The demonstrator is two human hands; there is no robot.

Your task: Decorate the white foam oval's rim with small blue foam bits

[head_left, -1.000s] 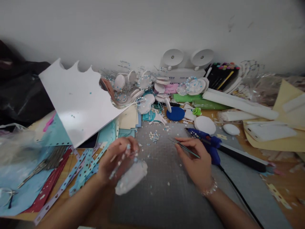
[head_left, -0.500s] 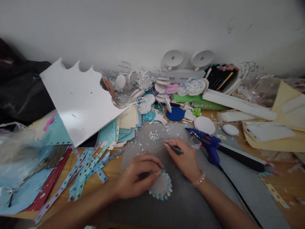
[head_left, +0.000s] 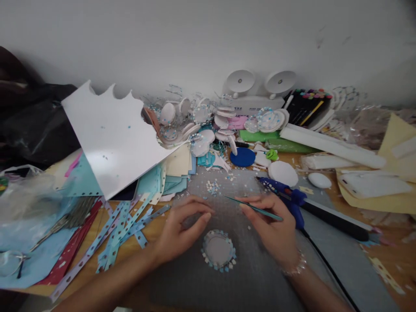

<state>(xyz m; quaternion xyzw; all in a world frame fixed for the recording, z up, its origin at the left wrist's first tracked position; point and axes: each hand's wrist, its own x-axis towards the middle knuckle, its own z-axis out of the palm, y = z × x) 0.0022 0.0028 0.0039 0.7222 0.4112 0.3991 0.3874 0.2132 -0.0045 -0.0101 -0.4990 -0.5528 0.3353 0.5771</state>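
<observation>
A white round disc (head_left: 219,250) lies flat on the grey cutting mat (head_left: 224,290), its rim ringed with small blue and white paper pieces. My left hand (head_left: 186,227) hovers just up and left of it, fingers loosely curved and the thumb apart, with nothing visible in them. In my right hand (head_left: 276,229) a pair of slim teal tweezers (head_left: 260,209) is pinched between thumb and fingers, the tip pointing left. Beyond both hands sits a small heap of blue and white paper bits (head_left: 212,187), with loose bits scattered around it.
A blue glue gun (head_left: 286,195) rests at the right, its black cord (head_left: 328,264) running toward me. Punched paper strips (head_left: 121,236) and a large white board (head_left: 112,143) are on the left. Several decorated discs (head_left: 201,113) crowd the back, near a marker holder (head_left: 305,108).
My left hand has come off the disc and moved up and left. My right hand has shifted right and down, still holding the tweezers. The view has moved slightly.
</observation>
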